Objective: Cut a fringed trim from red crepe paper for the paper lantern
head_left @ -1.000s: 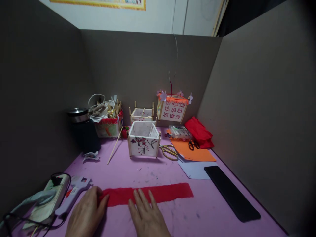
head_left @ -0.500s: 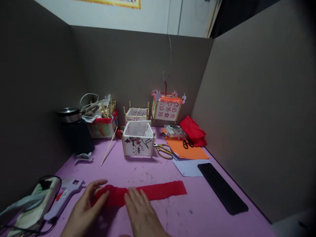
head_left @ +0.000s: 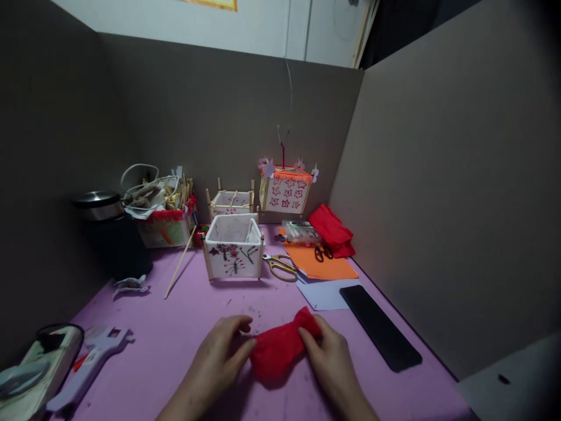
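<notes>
Half a second ago the red cloth (head_left: 278,354) lay stretched out as a long strip, with the right hand flat across its middle; now it is gathered into a short, rumpled piece between the two hands, at the near middle of the purple tabletop (head_left: 162,345). The right hand (head_left: 326,349) has turned palm inward and pinches the cloth's right end between thumb and fingers, its forearm coming in from the near right. The left hand (head_left: 223,351) reaches in from the near left, thumb touching the cloth's left edge and forefinger lifted apart from it; whether its other fingers grip behind, I cannot tell. Beyond the cloth, the white box (head_left: 234,257) with painted blossoms stands upright where it was.
</notes>
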A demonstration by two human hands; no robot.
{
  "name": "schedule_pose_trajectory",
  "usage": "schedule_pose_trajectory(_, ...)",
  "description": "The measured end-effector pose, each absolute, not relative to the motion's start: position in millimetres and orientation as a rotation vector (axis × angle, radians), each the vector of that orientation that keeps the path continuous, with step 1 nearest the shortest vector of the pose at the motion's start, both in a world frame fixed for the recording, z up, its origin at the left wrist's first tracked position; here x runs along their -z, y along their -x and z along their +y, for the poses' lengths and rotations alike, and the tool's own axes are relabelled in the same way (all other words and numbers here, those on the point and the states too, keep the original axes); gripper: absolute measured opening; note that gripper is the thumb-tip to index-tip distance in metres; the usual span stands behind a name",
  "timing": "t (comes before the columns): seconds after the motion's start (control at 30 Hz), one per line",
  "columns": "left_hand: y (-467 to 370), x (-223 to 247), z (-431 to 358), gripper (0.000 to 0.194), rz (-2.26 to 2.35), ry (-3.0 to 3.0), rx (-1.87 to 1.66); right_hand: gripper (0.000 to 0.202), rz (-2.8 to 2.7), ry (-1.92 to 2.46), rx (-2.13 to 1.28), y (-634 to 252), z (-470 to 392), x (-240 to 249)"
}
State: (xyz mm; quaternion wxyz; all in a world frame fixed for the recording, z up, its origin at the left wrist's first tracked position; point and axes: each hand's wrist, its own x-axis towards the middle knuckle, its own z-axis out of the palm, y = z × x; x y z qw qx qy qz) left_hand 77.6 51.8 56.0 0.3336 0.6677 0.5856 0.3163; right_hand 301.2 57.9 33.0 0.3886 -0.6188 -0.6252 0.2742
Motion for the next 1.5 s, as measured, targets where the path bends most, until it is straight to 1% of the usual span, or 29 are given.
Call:
schedule_pose_trajectory(0.1, -78, -50, 51, 0.032, 1.555, -1.836, -0.712, 0.017, -1.713, 1.703, -0.467, -310, 59, -24)
schedule_pose_trajectory(0.17, -82, -55, 50, 0.030, 1.476, -1.890, -0.663, 0.016, -1.737, 1.754, -0.421, -311, 59, -20)
schedule_pose_trajectory(0.3, -88, -64, 49, 0.028, 1.372, -1.985, -0.579, 0.012, -1.753, 1.863, -0.465, -312, 61, -19)
schedule_pose_trajectory(0.4, -90, -60, 51, 0.013, 1.470, -1.976, -0.595, 0.012, -1.788, 1.958, -0.435, -315, 62, -22)
schedule_pose_trajectory(0.5, -89, -51, 53, 0.021, 1.577, -1.908, -0.638, 0.013, -1.832, 2.010, -0.413, -318, 64, -24)
schedule_pose_trajectory(0.7, -88, -44, 55, 0.025, 1.708, -1.836, -0.550, 0.006, -1.890, 2.026, -0.411, -319, 69, -28)
schedule_pose_trajectory(0.83, -87, -43, 57, 0.018, 1.716, -1.829, -0.531, 0.013, -1.893, 2.006, -0.436, -324, 72, -32)
schedule_pose_trajectory(0.93, -86, -42, 58, 0.013, 1.710, -1.848, -0.507, 0.010, -1.864, 2.017, -0.493, -327, 75, -34)
schedule_pose_trajectory(1.0, -85, -42, 58, 0.010, 1.698, -1.859, -0.486, 0.013, -1.853, 2.003, -0.526, -328, 76, -34)
schedule_pose_trajectory(1.07, -84, -42, 58, 0.007, 1.684, -1.865, -0.477, 0.017, -1.846, 2.018, -0.507, -327, 78, -33)
schedule_pose_trajectory(1.13, -84, -42, 58, 0.005, 1.672, -1.864, -0.482, 0.015, -1.858, 2.041, -0.447, -325, 79, -32)
schedule_pose_trajectory(1.23, -83, -44, 58, 0.009, 1.668, -1.846, -0.520, 0.007, -1.916, 2.014, -0.420, -321, 81, -31)
schedule_pose_trajectory(1.5, -74, -46, 57, 0.031, 1.603, -1.799, -0.619, 0.006, -1.993, 1.927, -0.485, -319, 84, -35)
